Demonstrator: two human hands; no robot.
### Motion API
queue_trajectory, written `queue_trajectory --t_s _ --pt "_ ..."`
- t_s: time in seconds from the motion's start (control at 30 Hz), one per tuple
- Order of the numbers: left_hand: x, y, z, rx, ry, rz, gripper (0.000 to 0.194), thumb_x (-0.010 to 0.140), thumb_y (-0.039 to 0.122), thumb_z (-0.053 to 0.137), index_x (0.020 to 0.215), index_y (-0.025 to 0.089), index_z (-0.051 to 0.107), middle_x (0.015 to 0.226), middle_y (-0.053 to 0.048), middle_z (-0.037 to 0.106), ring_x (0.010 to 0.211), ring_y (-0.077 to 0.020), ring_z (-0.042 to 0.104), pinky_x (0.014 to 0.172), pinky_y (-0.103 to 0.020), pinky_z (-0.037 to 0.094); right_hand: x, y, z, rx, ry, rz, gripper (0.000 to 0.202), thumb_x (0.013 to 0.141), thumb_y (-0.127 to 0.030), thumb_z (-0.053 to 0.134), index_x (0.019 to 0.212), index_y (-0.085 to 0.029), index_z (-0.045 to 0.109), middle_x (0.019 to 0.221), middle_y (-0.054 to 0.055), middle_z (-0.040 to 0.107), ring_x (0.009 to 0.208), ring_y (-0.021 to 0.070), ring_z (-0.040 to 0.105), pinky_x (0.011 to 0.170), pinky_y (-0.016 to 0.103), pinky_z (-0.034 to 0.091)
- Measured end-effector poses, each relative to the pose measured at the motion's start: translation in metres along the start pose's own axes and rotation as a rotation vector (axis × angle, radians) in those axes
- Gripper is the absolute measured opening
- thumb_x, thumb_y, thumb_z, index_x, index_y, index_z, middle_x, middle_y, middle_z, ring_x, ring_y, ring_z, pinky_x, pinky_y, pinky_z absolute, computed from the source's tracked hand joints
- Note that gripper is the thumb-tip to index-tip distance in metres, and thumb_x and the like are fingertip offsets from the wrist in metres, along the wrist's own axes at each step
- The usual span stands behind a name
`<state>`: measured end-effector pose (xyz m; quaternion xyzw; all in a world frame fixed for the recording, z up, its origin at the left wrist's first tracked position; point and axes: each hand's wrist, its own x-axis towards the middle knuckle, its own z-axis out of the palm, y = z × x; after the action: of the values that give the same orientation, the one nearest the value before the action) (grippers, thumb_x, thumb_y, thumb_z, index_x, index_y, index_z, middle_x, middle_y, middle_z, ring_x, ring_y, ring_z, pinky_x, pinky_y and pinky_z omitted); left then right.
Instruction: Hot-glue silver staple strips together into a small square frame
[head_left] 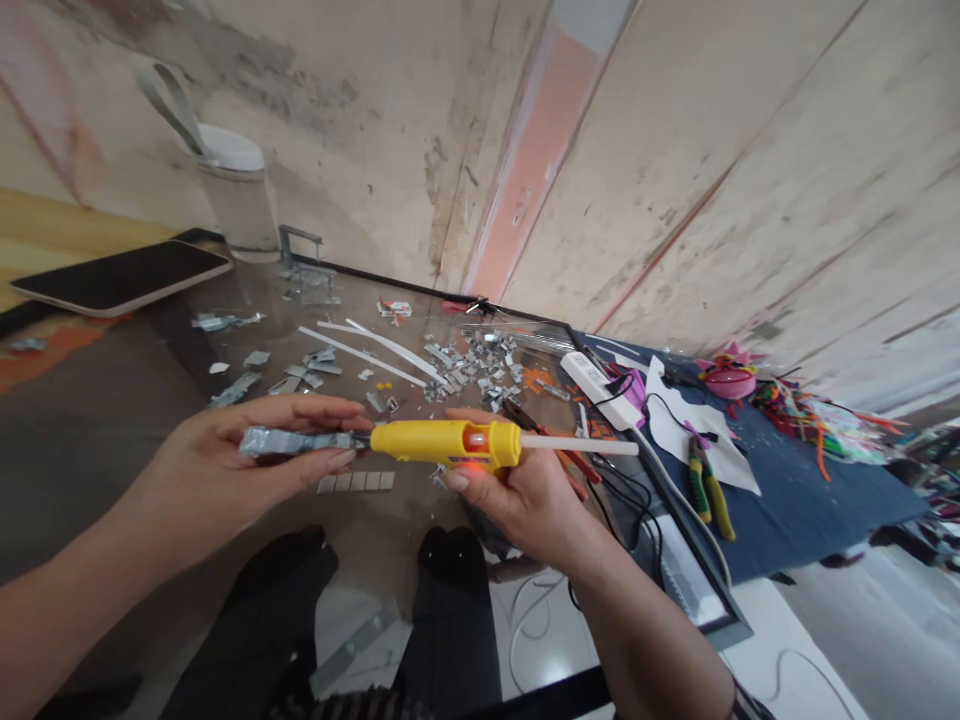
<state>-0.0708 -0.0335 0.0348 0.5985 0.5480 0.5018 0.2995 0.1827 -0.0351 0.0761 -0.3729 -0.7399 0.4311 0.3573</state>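
My right hand (517,495) is wrapped round a yellow hot glue gun (420,441). A white glue stick (585,444) sticks out of its rear, and a red light glows on its side. The gun's nozzle points left and meets the end of a small silvery-grey strip-like piece (289,441). That piece is held between the thumb and fingers of my left hand (247,450). Whether nozzle and piece touch or only overlap I cannot tell. Just below lies a row of small pale square tiles (356,482) on the glass tabletop.
Many small grey pieces (480,365) and white glue sticks (375,350) lie behind my hands. A phone (124,277) and a lidded bottle (236,195) stand at the left. On the right are a white power strip (600,390), black cables and green-yellow pliers (709,490).
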Motion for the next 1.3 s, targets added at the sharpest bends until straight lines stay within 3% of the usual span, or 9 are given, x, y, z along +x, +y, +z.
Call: queue_trajectory --t_s 0.5,0.67,0.93,1.3 --pt "-0.003 -0.001 0.003 0.046 0.010 0.100 0.028 0.064 0.043 0.075 0.090 0.033 0.077 0.091 0.001 0.080 0.086 -0.0223 0.075 0.084 -0.034 0.061 -0.002 0.000 -0.004 -0.066 -0.037 0.020 0.052 0.085 -0.040 0.067 0.129 -0.016 0.054 0.112 0.009 0.069 0.100 0.0192 0.067 0.090 0.030 0.054" --pt "-0.004 0.003 0.001 0.036 -0.018 0.082 0.029 0.063 0.043 0.075 0.091 0.032 0.077 0.092 0.001 0.081 0.085 -0.0225 0.075 0.085 -0.038 0.061 -0.003 -0.002 -0.003 -0.141 -0.032 0.072 0.056 0.086 -0.041 0.066 0.134 -0.016 0.052 0.113 0.010 0.068 0.098 0.0213 0.067 0.085 0.031 0.054" --pt "-0.003 0.003 0.004 0.021 -0.063 0.003 0.033 0.061 0.045 0.073 0.092 0.032 0.078 0.096 -0.001 0.080 0.089 -0.0232 0.074 0.089 -0.040 0.059 -0.001 0.002 -0.001 -0.185 -0.034 0.034 0.054 0.085 -0.041 0.065 0.132 -0.015 0.054 0.112 0.011 0.068 0.096 0.0211 0.066 0.084 0.032 0.053" --pt "-0.003 0.011 0.007 0.000 -0.078 -0.050 0.034 0.055 0.044 0.072 0.086 0.034 0.079 0.093 -0.001 0.081 0.086 -0.0243 0.075 0.086 -0.040 0.060 0.001 0.000 0.003 -0.096 -0.068 0.059 0.054 0.084 -0.038 0.066 0.131 -0.014 0.053 0.111 0.010 0.068 0.096 0.0197 0.066 0.085 0.030 0.053"
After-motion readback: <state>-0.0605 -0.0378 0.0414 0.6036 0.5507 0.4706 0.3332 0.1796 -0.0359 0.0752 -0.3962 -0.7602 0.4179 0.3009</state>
